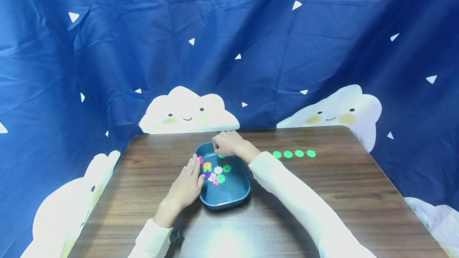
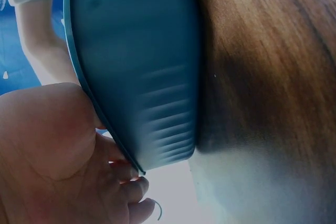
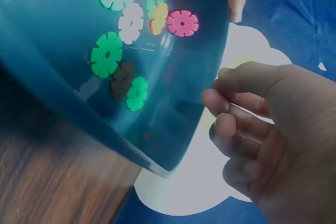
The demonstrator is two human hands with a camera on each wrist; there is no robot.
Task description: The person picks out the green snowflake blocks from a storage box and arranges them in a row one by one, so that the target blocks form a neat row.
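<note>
A dark teal plastic basin (image 1: 225,196) stands on the table with flower-shaped plastic discs inside: green (image 1: 227,168), white (image 1: 218,170), orange (image 1: 207,165), purple and pink ones, plus a brown one (image 3: 123,80). My left hand (image 1: 185,184) rests along the basin's left rim, its fingers straight. Over the basin's far end hangs my right hand (image 1: 229,143), with loosely curled fingers pointing down. No disc shows between those fingers in the right wrist view. A green disc (image 3: 136,94) lies in the basin near them. The left wrist view shows the basin's ribbed outer wall (image 2: 165,103).
Several green discs (image 1: 288,154) lie in a row on the brown wooden table (image 1: 322,186), right of the basin. Behind the table hangs a blue curtain (image 1: 258,71) with white clouds and triangles. A dark object (image 1: 176,237) is by the left cuff.
</note>
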